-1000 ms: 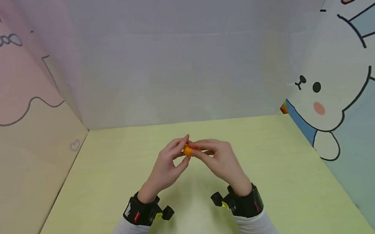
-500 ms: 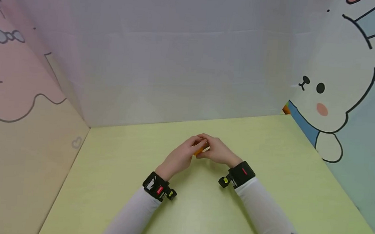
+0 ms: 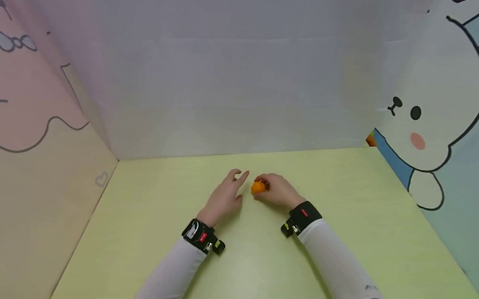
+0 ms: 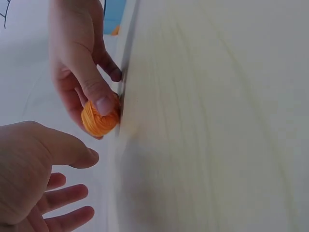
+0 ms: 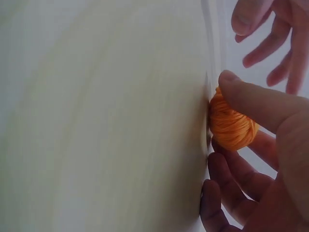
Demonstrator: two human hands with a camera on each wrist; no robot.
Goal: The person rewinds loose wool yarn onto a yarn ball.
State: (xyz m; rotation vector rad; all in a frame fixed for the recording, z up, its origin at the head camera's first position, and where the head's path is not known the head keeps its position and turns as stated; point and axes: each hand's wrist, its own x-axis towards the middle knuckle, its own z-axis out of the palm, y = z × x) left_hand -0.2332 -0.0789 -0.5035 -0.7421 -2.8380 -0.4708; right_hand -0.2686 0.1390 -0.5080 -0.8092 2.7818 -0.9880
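Note:
A small ball of orange yarn is pinched between the thumb and fingers of my right hand, low over the table. In the right wrist view the wound strands of the yarn ball show, and the fingertips below it lie against the tabletop. My left hand is just left of the ball, apart from it, with its fingers spread and nothing in them. The left wrist view shows the left thumb pointing toward the ball with a gap between.
The pale yellow-green table meets a plain whitish back wall. A pink and cream printed panel stands at the left, and a panel with a rabbit drawing at the right. Each wrist wears a black camera band.
Both hands were together on the yarn ball. The left hand has let go and drawn away to the left, fingers spreading; the right hand still holds the ball, now lower at the table.

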